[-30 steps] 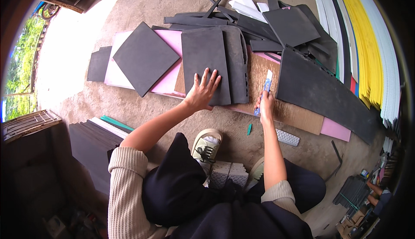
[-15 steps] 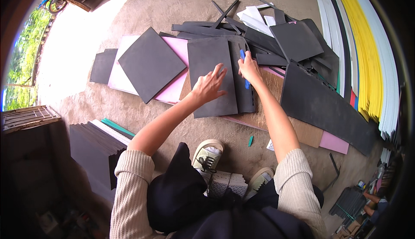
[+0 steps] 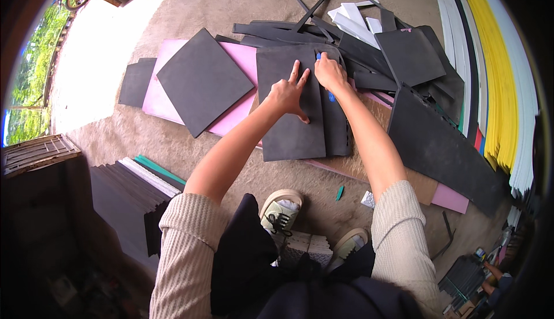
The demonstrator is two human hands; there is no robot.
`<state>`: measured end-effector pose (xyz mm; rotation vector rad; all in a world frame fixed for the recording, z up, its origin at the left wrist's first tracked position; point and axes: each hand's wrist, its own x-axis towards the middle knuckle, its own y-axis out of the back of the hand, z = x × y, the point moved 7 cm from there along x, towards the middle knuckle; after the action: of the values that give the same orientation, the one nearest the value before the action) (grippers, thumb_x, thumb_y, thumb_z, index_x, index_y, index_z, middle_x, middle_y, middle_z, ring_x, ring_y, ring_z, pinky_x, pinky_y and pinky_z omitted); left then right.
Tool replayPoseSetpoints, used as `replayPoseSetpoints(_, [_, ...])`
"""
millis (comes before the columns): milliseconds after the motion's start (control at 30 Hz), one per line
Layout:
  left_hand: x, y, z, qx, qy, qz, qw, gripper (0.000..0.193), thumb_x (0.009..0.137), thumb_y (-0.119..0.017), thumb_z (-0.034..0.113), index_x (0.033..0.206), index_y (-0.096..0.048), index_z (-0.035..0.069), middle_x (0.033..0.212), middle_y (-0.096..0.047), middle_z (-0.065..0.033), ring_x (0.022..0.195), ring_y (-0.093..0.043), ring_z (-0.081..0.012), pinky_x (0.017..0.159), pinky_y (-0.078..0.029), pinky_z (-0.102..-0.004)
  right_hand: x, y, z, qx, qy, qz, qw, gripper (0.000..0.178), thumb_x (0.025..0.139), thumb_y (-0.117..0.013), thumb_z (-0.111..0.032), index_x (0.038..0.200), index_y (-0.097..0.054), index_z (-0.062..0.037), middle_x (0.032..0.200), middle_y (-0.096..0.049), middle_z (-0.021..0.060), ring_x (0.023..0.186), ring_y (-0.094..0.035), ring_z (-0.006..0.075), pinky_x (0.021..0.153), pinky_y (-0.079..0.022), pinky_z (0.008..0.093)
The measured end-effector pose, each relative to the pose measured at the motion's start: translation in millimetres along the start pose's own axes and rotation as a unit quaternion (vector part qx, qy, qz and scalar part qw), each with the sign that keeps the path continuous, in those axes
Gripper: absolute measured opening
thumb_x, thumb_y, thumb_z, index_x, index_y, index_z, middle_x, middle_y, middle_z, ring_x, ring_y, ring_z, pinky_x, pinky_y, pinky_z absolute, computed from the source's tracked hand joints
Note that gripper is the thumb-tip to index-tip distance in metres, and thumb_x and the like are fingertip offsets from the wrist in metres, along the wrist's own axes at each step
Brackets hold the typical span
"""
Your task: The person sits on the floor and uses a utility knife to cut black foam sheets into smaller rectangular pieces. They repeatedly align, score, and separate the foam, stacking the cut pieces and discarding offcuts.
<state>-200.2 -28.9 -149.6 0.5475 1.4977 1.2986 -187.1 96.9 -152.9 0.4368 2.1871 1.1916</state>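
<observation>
Evidently, trimming is under way, with the cut along this edge apparently unfinished. On the brown board [image 3: 370,111], toward its left end and reaching its near edge, lies a rectangular black sheet [image 3: 291,137], set over a rougher black sheet [image 3: 336,137] that projects beyond its right side. The person's left hand [image 3: 288,95] is open on the upper piece, thumb and two fingers spread and the others curled in, grasping nothing. The right hand [image 3: 332,74] is closed around a blue utility knife [image 3: 331,96] near the top of the upper sheet's right edge; its blade is hidden, so whether it has bitten into the material cannot be told. The projecting margin is attached as far as can be seen, which suggests most of that side is left to part. Left of the board, a neat black square [image 3: 205,82] rests cornerwise on a pink sheet [image 3: 241,65], apparently finished. Past the far edge, black strips [image 3: 271,30] and white offcuts [image 3: 353,23] are heaped on the concrete floor [image 3: 231,2], probably waste from other cuts. A long tapering black sheet [image 3: 438,140] covers part of the board's right end, seemingly waiting as stock.
</observation>
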Motion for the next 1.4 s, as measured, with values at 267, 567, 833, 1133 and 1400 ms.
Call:
replayPoseSetpoints(267, [-4, 8, 5, 0.020, 0.034, -0.040, 0.998, 0.140, 0.037, -0.074, 0.074, 0.146, -0.009, 0.015, 0.149, -0.004, -0.0247, 0.082, -0.066, -0.0315, 0.068, -0.053, -0.0365, 22, -6, 1, 0.077, -0.098, -0.153, 0.980, 0.022, 0.083, -0.047, -0.009, 0.089, -0.061, 0.0063, 0.073, -0.065, 0.0169, 0.060, -0.065, 0.0255, 0.053, -0.053, 0.0374])
replayPoseSetpoints(567, [-2, 8, 3, 0.018, 0.054, -0.039, 0.998, 0.140, 0.036, -0.075, 0.073, 0.146, -0.008, 0.018, 0.150, -0.002, -0.0208, 0.090, -0.065, -0.0333, 0.071, -0.053, -0.0379, -90, -42, 35, 0.109, -0.129, -0.201, 0.965, 0.033, 0.089, -0.035, -0.014, 0.112, -0.039, 0.0100, 0.070, -0.060, 0.0211, 0.050, -0.060, 0.0274, 0.045, -0.050, 0.0386])
replayPoseSetpoints(833, [-1, 1, -4, 0.018, 0.090, -0.068, 0.993, 0.144, 0.035, -0.078, 0.070, 0.146, -0.002, 0.021, 0.151, 0.003, -0.0155, 0.097, -0.063, -0.0325, 0.076, -0.053, -0.0387, -234, -70, 56, 0.086, -0.095, -0.169, 0.977, 0.026, 0.091, -0.037, -0.016, 0.106, -0.037, 0.0051, 0.090, -0.058, 0.0357, 0.088, -0.058, 0.0499, 0.079, -0.046, 0.0542])
replayPoseSetpoints(1133, [7, -1, 8, -0.008, 0.063, -0.066, 0.996, 0.141, 0.037, -0.078, 0.069, 0.146, -0.001, 0.023, 0.151, 0.003, -0.0161, 0.097, -0.062, -0.0377, 0.076, -0.053, -0.0418, -268, -77, 72, 0.061, -0.098, -0.157, 0.981, 0.038, 0.091, -0.040, -0.019, 0.117, -0.037, 0.0085, 0.081, -0.061, 0.0314, 0.079, -0.061, 0.0449, 0.070, -0.049, 0.0518])
replayPoseSetpoints(1400, [-5, 3, -7, -0.018, 0.068, -0.041, 0.997, 0.141, 0.036, -0.079, 0.066, 0.146, -0.005, 0.019, 0.150, -0.001, -0.0199, 0.090, -0.063, -0.0406, 0.070, -0.054, -0.0425, -149, 25, 24, 0.097, -0.019, -0.047, 0.994, 0.029, 0.092, -0.039, -0.020, 0.105, -0.046, 0.0048, 0.082, -0.060, 0.0323, 0.084, -0.060, 0.0470, 0.076, -0.048, 0.0523])
